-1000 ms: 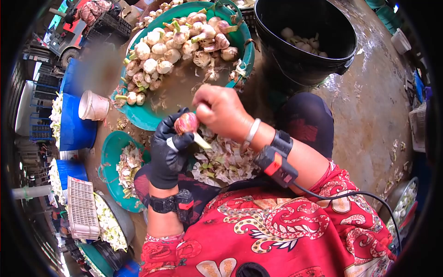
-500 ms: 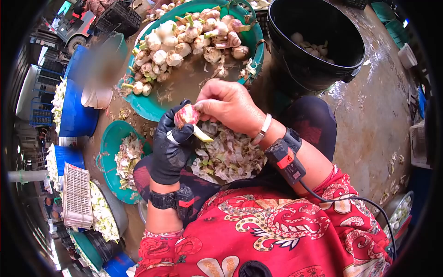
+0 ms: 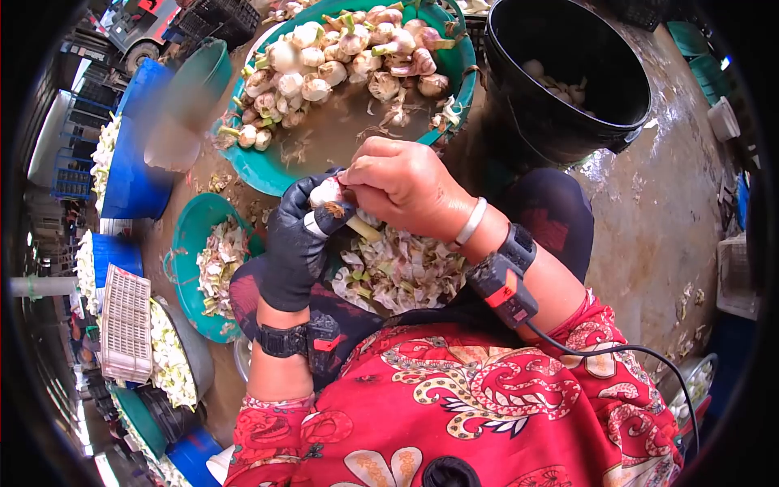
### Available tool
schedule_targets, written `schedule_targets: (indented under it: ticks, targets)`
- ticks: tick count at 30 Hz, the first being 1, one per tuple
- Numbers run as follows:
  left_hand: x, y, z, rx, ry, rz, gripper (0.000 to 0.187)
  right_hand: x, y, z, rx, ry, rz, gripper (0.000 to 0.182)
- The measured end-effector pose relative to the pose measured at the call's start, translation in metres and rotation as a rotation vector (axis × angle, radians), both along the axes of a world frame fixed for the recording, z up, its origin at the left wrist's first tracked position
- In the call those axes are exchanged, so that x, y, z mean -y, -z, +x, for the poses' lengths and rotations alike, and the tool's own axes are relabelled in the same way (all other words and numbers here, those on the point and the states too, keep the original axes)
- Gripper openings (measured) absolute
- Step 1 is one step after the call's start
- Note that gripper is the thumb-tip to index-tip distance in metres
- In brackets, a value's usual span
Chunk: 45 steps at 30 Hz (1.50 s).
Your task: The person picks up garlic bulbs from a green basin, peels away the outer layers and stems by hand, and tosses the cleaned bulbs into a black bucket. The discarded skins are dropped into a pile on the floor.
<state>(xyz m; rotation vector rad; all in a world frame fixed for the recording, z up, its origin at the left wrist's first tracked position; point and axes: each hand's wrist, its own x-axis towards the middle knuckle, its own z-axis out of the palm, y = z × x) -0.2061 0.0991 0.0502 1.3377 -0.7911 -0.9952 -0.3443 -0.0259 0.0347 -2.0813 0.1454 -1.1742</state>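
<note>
My left hand (image 3: 296, 243), in a black glove, grips a garlic bulb (image 3: 326, 193) whose pale stem points down to the right. My right hand (image 3: 398, 185), bare with a silver bangle at the wrist, closes its fingertips on the top of the same bulb. Both hands hover above a heap of garlic skins (image 3: 402, 272) lying in my lap. Each wrist carries a black strap with a red mark.
A large teal basin (image 3: 268, 174) ahead holds several unpeeled bulbs. A black bucket (image 3: 568, 130) at upper right contains peeled garlic. A smaller teal bowl of skins (image 3: 191, 243) sits at left, beside blue tubs (image 3: 130, 187) and a white crate (image 3: 126, 325).
The bulb has turned in my left hand, so its white side now shows instead of the pink. My right hand slid down over its top. The view shifted slightly.
</note>
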Motion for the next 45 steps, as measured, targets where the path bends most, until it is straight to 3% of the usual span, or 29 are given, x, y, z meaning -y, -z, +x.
schedule_targets:
  ticks: [5, 7, 8, 10, 12, 14, 20, 23, 24, 25, 27, 29, 30, 31, 32, 33, 34, 35, 36, 37, 38, 40, 42, 43, 44, 45]
  targets:
    - [-0.003, -0.003, -0.001, 0.026, 0.025, 0.096, 0.04, 0.001, 0.009, 0.007, 0.017, 0.164, -0.008, 0.006]
    - [-0.004, -0.007, -0.006, -0.113, 0.088, -0.091, 0.041, 0.014, 0.019, 0.009, -0.062, 0.316, 0.129, 0.005]
    - [-0.006, -0.007, -0.005, -0.11, 0.085, -0.094, 0.041, 0.017, 0.023, 0.008, -0.153, 0.293, 0.209, 0.007]
    - [-0.005, -0.003, -0.001, -0.115, 0.04, -0.05, 0.041, 0.007, 0.005, 0.002, -0.091, 0.084, 0.666, 0.013]
    - [-0.005, 0.001, 0.001, -0.095, 0.026, -0.067, 0.043, 0.002, -0.001, 0.001, -0.088, 0.02, 0.677, 0.014]
    - [-0.004, -0.001, -0.002, 0.11, -0.016, -0.01, 0.044, -0.006, -0.005, 0.002, -0.08, -0.095, 0.795, 0.016]
    - [-0.003, 0.007, -0.001, 0.336, 0.01, -0.025, 0.043, -0.019, -0.004, 0.007, -0.222, -0.03, 0.704, 0.014]
    - [-0.013, -0.002, 0.018, 0.291, -0.058, -0.027, 0.043, -0.017, -0.009, 0.001, -0.055, -0.409, 1.168, 0.013]
    - [-0.021, -0.018, 0.03, 0.336, -0.149, -0.038, 0.042, -0.008, -0.017, -0.004, -0.068, -0.366, 1.175, 0.01]
    - [-0.043, -0.027, 0.064, 0.689, -0.213, 0.006, 0.035, 0.001, -0.016, -0.005, 0.019, -0.345, 1.179, 0.008]
    - [-0.094, -0.056, 0.101, 0.653, -0.37, 0.041, 0.034, 0.019, -0.002, -0.009, 0.098, -0.217, 1.175, 0.004]
    - [-0.166, -0.058, 0.153, 0.98, -0.467, 0.252, 0.039, 0.027, -0.003, -0.018, 0.062, -0.216, 1.159, 0.002]
    - [-0.21, -0.043, 0.182, 0.935, -0.468, 0.252, 0.04, 0.033, 0.002, -0.02, 0.077, -0.279, 1.11, 0.005]
    - [-0.244, -0.027, 0.192, 1.023, -0.53, 0.425, 0.038, 0.033, 0.0, -0.02, 0.018, -0.218, 1.083, 0.007]
    - [-0.276, -0.018, 0.193, 0.91, -0.554, 0.634, 0.038, 0.031, -0.002, -0.019, -0.037, -0.152, 1.054, 0.009]
    - [-0.31, -0.004, 0.197, 1.083, -0.461, 0.894, 0.039, 0.029, 0.0, -0.014, -0.083, -0.057, 1.034, 0.012]
    - [-0.354, 0.023, 0.217, 1.325, -0.286, 1.32, 0.037, 0.026, 0.002, -0.01, -0.082, -0.062, 1.032, 0.012]
    - [-0.365, 0.024, 0.208, 1.251, -0.322, 1.145, 0.031, 0.024, 0.002, -0.007, -0.075, -0.085, 0.972, 0.012]
    - [-0.319, -0.007, 0.165, 1.001, -0.552, 0.977, 0.025, 0.025, 0.003, -0.005, -0.063, -0.095, 0.909, 0.012]
    - [-0.325, -0.003, 0.181, 0.984, -0.539, 0.883, 0.023, 0.027, 0.007, -0.004, -0.008, -0.158, 0.942, 0.012]
    - [-0.305, -0.015, 0.184, 0.962, -0.556, 0.936, 0.021, 0.026, -0.003, -0.006, -0.101, -0.024, 0.962, 0.011]
    - [-0.246, -0.036, 0.18, 0.997, -0.534, 0.801, 0.021, 0.03, -0.005, -0.007, -0.022, 0.101, 1.006, 0.01]
    - [-0.175, -0.049, 0.175, 0.99, -0.415, 0.471, 0.02, 0.042, 0.002, -0.011, 0.087, 0.106, 1.066, 0.011]
    - [-0.134, -0.07, 0.165, 1.22, -0.211, 0.5, 0.019, 0.043, -0.004, -0.011, 0.088, 0.185, 1.08, 0.012]
    - [-0.09, -0.079, 0.149, 1.475, 0.067, 0.212, 0.021, 0.047, 0.001, -0.015, 0.111, 0.198, 1.066, 0.012]
    - [-0.043, -0.087, 0.121, 1.1, 0.015, 0.243, 0.023, 0.051, 0.003, -0.019, 0.121, 0.182, 1.088, 0.012]
